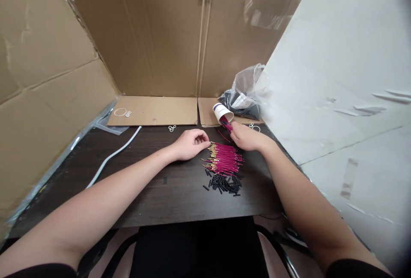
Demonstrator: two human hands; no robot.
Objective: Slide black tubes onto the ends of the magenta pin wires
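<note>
My left hand (190,144) rests on the dark table (154,183), fingers curled in a pinch at the left end of a pile of magenta wires (224,161) with gold tips. My right hand (245,137) lies at the pile's far right, fingers closed next to a tipped-over white paper cup (221,112) with magenta wires spilling from its mouth. What either hand's fingertips hold is too small to see. A heap of short black tube pieces (225,183) lies just in front of the wire pile.
Cardboard walls (154,34) enclose the back and left; a white panel (337,98) stands on the right. A clear bag of black parts (244,94) sits behind the cup. A white cable (112,156) and small rubber bands (172,128) lie on the left.
</note>
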